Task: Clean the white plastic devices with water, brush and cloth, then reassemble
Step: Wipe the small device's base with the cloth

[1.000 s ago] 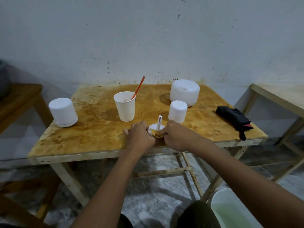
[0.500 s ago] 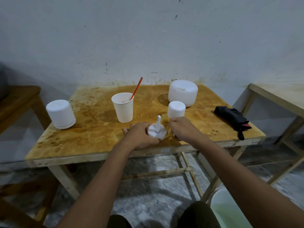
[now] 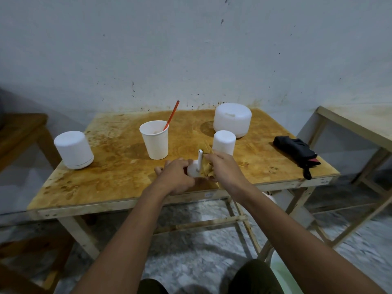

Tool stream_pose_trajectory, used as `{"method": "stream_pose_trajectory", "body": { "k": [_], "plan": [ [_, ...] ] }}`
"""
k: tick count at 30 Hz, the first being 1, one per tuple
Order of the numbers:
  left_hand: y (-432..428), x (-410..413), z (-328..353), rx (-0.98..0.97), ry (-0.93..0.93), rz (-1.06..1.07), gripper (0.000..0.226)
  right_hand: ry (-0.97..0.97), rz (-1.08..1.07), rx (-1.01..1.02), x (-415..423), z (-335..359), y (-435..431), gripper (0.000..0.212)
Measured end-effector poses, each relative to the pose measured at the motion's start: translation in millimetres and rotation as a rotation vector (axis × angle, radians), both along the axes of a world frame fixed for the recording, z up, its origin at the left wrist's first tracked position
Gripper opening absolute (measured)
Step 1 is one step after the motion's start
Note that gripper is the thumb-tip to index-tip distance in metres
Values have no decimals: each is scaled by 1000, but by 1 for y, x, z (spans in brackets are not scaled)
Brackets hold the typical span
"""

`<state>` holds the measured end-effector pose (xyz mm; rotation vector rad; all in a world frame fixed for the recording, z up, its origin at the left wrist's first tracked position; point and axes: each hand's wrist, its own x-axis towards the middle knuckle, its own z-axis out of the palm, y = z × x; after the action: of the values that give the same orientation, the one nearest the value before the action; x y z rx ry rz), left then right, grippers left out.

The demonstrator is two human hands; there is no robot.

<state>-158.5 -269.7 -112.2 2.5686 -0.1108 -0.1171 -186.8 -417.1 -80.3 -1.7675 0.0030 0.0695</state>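
Near the table's front edge, my left hand (image 3: pixel 175 177) grips a small white device base (image 3: pixel 193 171) with an upright white stem (image 3: pixel 200 160). My right hand (image 3: pixel 226 170) presses a yellow cloth (image 3: pixel 206 169) against the stem's right side. Just behind my right hand stands a small white cylindrical cover (image 3: pixel 223 142). Farther back sits a wide white device (image 3: pixel 232 119). Another white device (image 3: pixel 73 149) stands at the table's left. A white paper cup (image 3: pixel 154 140) in the middle holds an orange-handled brush (image 3: pixel 172 114).
The stained wooden table (image 3: pixel 118 177) stands against a white wall. A folded black umbrella (image 3: pixel 297 152) lies at its right side. A pale bucket (image 3: pixel 284 276) sits on the floor at bottom right. More wooden tables flank both sides.
My right hand has brought the yellow cloth up from the base's front to the stem's right side. My left hand keeps its hold on the base.
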Motion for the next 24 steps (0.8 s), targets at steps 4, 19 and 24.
{"method": "stream_pose_trajectory", "body": {
  "k": [4, 19, 24],
  "plan": [
    [0, -1, 2, -10, 0, -16, 48, -21, 46, -175, 2, -6, -1, 26],
    [-1, -7, 8, 17, 13, -11, 52, -785, 13, -711, 4, -23, -7, 20],
    [-1, -8, 7, -33, 24, -14, 37, -468, -37, -415, -3, -19, -6, 24]
  ]
}}
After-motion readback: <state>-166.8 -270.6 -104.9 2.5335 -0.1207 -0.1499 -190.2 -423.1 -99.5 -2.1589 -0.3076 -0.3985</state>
